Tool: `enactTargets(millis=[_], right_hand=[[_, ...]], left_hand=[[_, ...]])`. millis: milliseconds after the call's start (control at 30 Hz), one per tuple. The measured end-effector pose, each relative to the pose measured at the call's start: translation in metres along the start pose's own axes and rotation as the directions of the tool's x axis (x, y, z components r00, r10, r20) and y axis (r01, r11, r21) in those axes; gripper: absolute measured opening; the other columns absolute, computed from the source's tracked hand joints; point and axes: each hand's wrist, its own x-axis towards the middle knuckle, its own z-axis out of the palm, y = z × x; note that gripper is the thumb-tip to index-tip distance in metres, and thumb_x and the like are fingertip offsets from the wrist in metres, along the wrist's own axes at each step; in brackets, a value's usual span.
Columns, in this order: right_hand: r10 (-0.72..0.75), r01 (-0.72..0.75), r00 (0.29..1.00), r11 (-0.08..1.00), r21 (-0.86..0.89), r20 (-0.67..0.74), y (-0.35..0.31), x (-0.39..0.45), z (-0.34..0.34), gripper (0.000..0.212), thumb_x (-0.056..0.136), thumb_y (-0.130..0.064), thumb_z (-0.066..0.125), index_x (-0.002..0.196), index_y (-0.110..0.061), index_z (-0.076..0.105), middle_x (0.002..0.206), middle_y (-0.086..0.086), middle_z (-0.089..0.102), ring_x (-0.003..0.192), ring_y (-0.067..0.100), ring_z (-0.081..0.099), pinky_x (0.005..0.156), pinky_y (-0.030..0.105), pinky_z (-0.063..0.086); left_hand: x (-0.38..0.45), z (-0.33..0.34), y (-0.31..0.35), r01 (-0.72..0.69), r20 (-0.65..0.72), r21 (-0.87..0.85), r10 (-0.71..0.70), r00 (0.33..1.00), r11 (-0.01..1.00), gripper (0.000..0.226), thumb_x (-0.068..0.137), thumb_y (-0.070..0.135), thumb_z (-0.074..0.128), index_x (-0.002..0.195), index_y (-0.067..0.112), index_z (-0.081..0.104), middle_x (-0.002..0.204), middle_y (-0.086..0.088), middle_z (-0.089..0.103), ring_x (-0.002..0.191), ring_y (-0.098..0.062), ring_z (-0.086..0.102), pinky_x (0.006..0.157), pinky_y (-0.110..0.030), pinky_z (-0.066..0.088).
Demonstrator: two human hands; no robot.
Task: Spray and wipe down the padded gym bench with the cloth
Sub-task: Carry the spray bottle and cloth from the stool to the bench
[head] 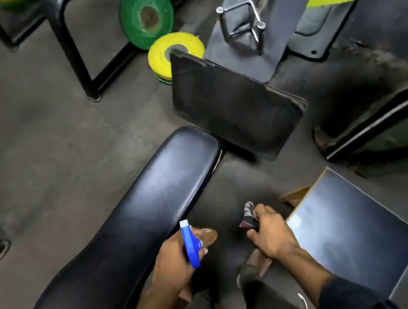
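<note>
Both forearms were bare below dark sleeves (356, 299) pushed up near the elbows. The left hand (173, 263) and right hand (271, 232) wore no gloves. Dark trousers (267, 304) covered the legs, with a white drawstring (303, 301) showing.

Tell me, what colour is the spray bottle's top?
The spray bottle top is blue with a white nozzle tip, seen from the head camera.

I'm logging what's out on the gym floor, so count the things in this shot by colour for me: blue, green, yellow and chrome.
Blue: 1, the blue plastic spray bottle held in the left hand
Green: 1, the round green weight plate
Yellow: 1, the round yellow weight plate on the floor
Chrome: 1, the chrome metal cable handle
Total: 4
</note>
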Motion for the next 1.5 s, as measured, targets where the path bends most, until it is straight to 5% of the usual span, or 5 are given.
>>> enactTargets(millis=[400, 733, 900, 1133, 1500], right_hand=[[-0.180, 0.224, 0.967, 0.937, -0.267, 0.178, -0.182, -0.005, 0.090, 0.032, 0.089, -0.030, 0.077, 0.111, -0.018, 0.056, 0.128, 0.006, 0.064, 0.123, 0.032, 0.065, 0.104, 0.041, 0.055], [-0.334, 0.447, 0.883, 0.812, -0.375, 0.331, -0.276, 0.047, 0.151, 0.030, 0.089, -0.030, 0.077, 0.105, -0.025, 0.051, 0.120, 0.006, 0.066, 0.111, 0.030, 0.067, 0.093, 0.042, 0.058], [-0.364, 0.532, 0.832, 0.739, -0.414, 0.419, -0.290, 0.097, 0.189, 0.031, 0.095, -0.025, 0.070, 0.121, -0.017, 0.054, 0.129, 0.011, 0.062, 0.114, 0.034, 0.065, 0.094, 0.043, 0.055], [-0.367, 0.600, 0.764, 0.705, -0.378, 0.530, -0.312, 0.133, 0.254, 0.046, 0.098, -0.025, 0.070, 0.136, -0.010, 0.049, 0.141, 0.017, 0.057, 0.124, 0.041, 0.064, 0.102, 0.048, 0.055], [-0.441, 0.687, 0.647, 0.691, -0.225, 0.622, -0.319, 0.143, 0.302, 0.032, 0.097, -0.023, 0.072, 0.124, -0.012, 0.058, 0.133, 0.016, 0.063, 0.122, 0.040, 0.063, 0.104, 0.044, 0.052]], left_hand=[[-0.065, -0.095, -0.124, 0.198, -0.273, -0.352, -0.303, 0.913, 0.915, 0.027, 0.087, 0.032, 0.085, 0.111, 0.043, 0.082, 0.113, 0.020, 0.079, 0.105, -0.002, 0.075, 0.096, -0.041, 0.060], [-0.054, -0.137, -0.185, 0.256, -0.459, -0.573, -0.564, 0.687, 0.778, 0.016, 0.088, 0.042, 0.086, 0.100, 0.032, 0.082, 0.098, 0.015, 0.081, 0.095, -0.004, 0.076, 0.092, -0.036, 0.060], [-0.043, -0.133, -0.199, 0.172, -0.546, -0.589, -0.546, 0.636, 0.790, 0.015, 0.087, 0.033, 0.085, 0.102, 0.030, 0.086, 0.096, 0.022, 0.079, 0.095, 0.006, 0.073, 0.090, 0.002, 0.040], [-0.038, -0.108, -0.222, 0.314, -0.635, -0.554, -0.635, 0.440, 0.771, 0.023, 0.082, 0.011, 0.092, 0.103, 0.013, 0.082, 0.112, 0.007, 0.079, 0.129, -0.018, 0.068, 0.105, 0.003, 0.029], [-0.049, -0.096, -0.209, 0.203, -0.736, -0.619, -0.650, 0.186, 0.759, 0.029, 0.083, 0.006, 0.090, 0.103, 0.022, 0.077, 0.104, 0.032, 0.074, 0.113, 0.013, 0.066, 0.118, -0.006, 0.028]])
